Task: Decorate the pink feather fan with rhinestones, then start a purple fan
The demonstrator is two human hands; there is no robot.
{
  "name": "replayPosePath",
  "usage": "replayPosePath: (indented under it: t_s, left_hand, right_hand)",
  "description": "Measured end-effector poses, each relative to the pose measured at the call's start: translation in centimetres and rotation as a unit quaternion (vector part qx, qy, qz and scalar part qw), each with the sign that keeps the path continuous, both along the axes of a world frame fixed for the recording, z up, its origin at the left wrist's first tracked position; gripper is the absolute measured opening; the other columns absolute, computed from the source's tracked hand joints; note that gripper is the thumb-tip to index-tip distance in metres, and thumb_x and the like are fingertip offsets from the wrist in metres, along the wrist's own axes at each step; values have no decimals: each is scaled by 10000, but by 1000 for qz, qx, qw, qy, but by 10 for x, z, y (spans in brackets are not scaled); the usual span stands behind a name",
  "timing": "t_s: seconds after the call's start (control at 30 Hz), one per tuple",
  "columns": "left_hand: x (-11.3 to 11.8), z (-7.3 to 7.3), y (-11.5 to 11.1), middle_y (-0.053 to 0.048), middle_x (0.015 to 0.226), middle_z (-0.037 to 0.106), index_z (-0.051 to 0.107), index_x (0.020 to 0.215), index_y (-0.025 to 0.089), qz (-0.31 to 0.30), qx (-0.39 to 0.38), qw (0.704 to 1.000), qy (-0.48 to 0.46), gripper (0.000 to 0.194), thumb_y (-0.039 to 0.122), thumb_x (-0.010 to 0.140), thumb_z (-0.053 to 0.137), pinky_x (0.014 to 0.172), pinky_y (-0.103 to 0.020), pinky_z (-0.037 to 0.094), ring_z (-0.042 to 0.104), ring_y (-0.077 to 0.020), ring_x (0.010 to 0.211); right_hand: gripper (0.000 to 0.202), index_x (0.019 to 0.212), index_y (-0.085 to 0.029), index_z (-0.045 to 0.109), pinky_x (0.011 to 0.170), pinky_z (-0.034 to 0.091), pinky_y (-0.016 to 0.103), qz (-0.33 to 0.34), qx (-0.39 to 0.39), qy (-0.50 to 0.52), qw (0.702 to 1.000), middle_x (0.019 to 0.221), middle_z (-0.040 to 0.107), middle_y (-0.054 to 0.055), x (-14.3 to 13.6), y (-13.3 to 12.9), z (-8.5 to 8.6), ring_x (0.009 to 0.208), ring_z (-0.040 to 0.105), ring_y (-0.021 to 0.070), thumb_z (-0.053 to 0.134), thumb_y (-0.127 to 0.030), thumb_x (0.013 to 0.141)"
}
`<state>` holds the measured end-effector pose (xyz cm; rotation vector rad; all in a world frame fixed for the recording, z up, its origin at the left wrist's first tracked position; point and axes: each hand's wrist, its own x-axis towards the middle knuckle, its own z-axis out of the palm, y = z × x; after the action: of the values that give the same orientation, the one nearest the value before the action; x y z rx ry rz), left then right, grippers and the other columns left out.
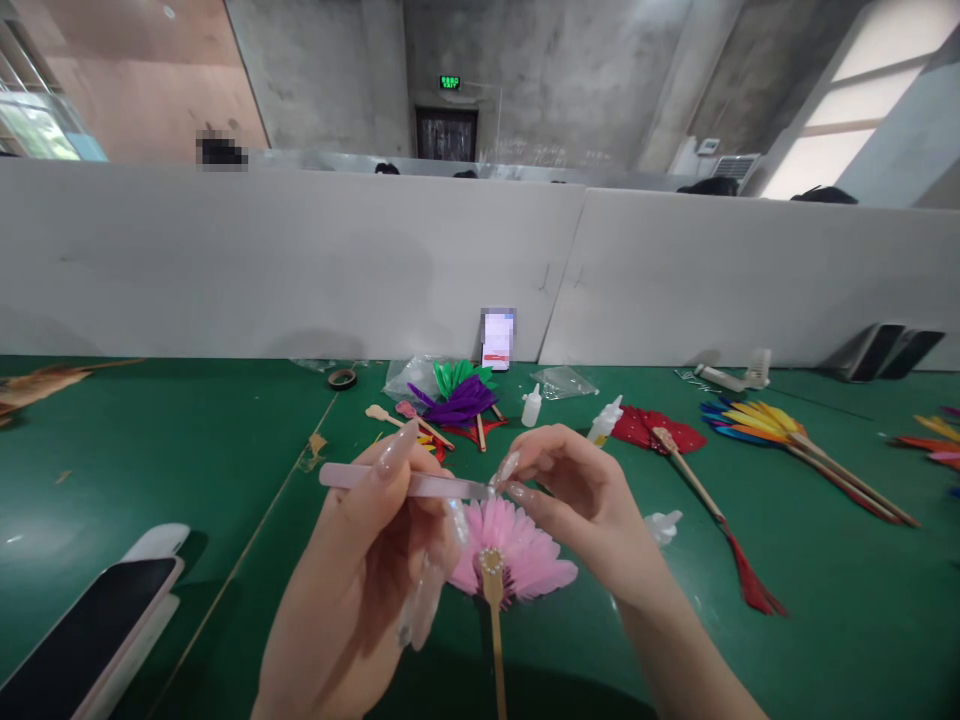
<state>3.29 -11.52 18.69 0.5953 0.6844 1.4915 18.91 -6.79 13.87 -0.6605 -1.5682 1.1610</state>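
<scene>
My left hand (pixel 375 560) is closed around a slim pink tool (pixel 442 486) with a greyish tip, held nearly level and pointing right. Thumb and fingers of my right hand (pixel 577 500) pinch together at that tip; whatever lies between them is too small to make out. Just below both hands a pink feather fan (pixel 525 560) lies on the green table, its feathers spread away from me. Its wooden handle (pixel 495 630) points toward me, with small pale beads at the top. My left hand covers part of the fan's left side.
Behind the hands lie purple feathers (pixel 457 402), green feathers (pixel 457 377) and small glue bottles (pixel 532 406). A lit phone (pixel 497 338) leans on the white partition (pixel 300 260). Right are a red fan (pixel 637 428) and a multicoloured fan (pixel 765 420); black tape (pixel 342 379) and another phone (pixel 97 630) lie left.
</scene>
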Motion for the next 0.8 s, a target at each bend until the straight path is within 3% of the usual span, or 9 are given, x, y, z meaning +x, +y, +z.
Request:
replayPosePath:
  t_s: [0.4, 0.8]
  left_hand:
    - [-2, -2, -1, 44, 526, 489, 628, 657, 202, -5, 6, 1000, -2, 126, 286, 743, 667, 411, -137, 424, 413, -40, 428]
    - [-4, -6, 2, 50, 472, 414, 636, 667, 182, -18, 46, 999, 7, 154, 291, 775, 630, 405, -140, 429, 424, -45, 414]
  right_hand:
    - [144, 856, -217, 578, 732, 507, 276, -1, 2, 24, 1000, 813, 615, -5, 0, 2, -3, 769, 605, 123, 588, -104, 767]
    - [188, 935, -220, 563, 727, 499, 261, -2, -18, 30, 999, 1027, 608, 32, 0, 3, -3, 786, 601, 109, 591, -107, 787]
